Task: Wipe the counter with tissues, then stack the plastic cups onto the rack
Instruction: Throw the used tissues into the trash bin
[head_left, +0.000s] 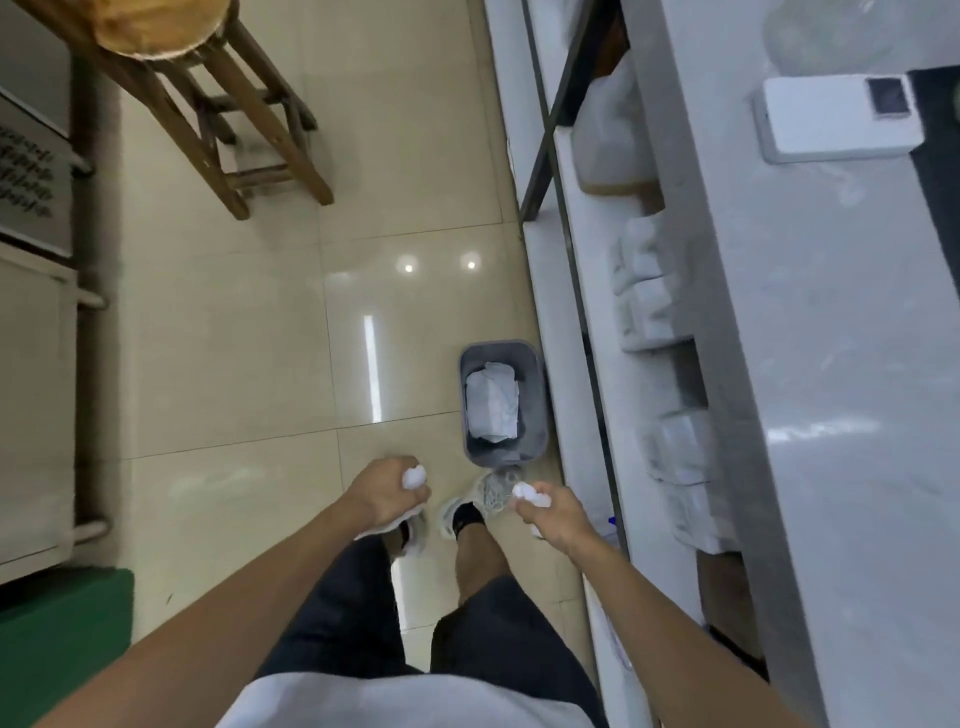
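left hand (387, 493) and right hand (553, 514) each clenched around 1 crumpled tissue, near the grey bin (503, 402)

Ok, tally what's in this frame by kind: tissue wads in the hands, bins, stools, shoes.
Tissue wads: 2, one in the left hand at, one in the right hand at
Bins: 1
Stools: 1
Shoes: 2
Total: 6

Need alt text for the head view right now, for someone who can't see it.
Looking down, the left hand and right hand each hold a crumpled tissue above the tiled floor, just short of a grey bin with white paper in it. The bin stands beside the white counter at right; a wooden stool stands farther off.
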